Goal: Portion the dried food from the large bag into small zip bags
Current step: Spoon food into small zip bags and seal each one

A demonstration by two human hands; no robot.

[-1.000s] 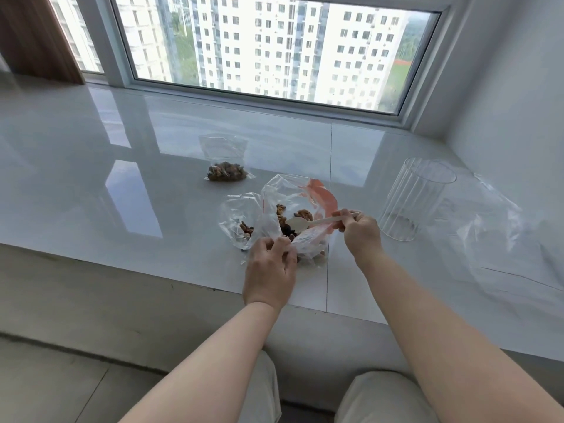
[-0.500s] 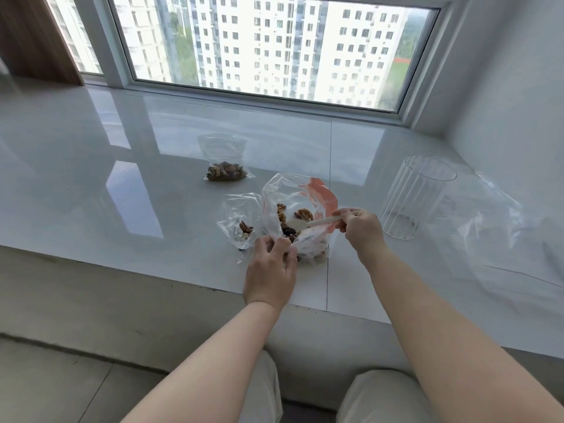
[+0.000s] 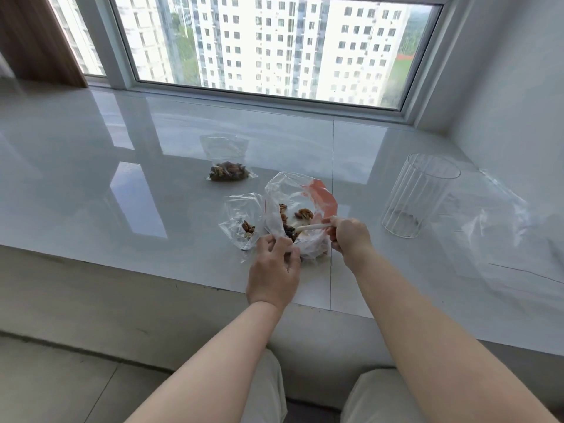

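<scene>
The large clear bag (image 3: 283, 190) with a red label stands open on the white sill, holding brown nuts and dried fruit. My right hand (image 3: 351, 235) grips the handle of a white spoon (image 3: 308, 228) whose bowl sits inside that bag. My left hand (image 3: 274, 270) pinches the plastic at the near edge, where the large bag meets a small zip bag (image 3: 241, 209). The small bag lies open to the left with a few nuts in it. A second small zip bag (image 3: 227, 172), partly filled, rests farther back.
A clear ribbed glass cup (image 3: 418, 196) lies tilted on the sill at the right. Crumpled clear plastic bags (image 3: 494, 227) spread beyond it near the right wall. The sill's front edge (image 3: 122, 264) drops to a step below. A window spans the back.
My right hand has drawn slightly toward me and lower with the spoon, whose bowl stays in the large bag. My left hand keeps its pinch on the plastic.
</scene>
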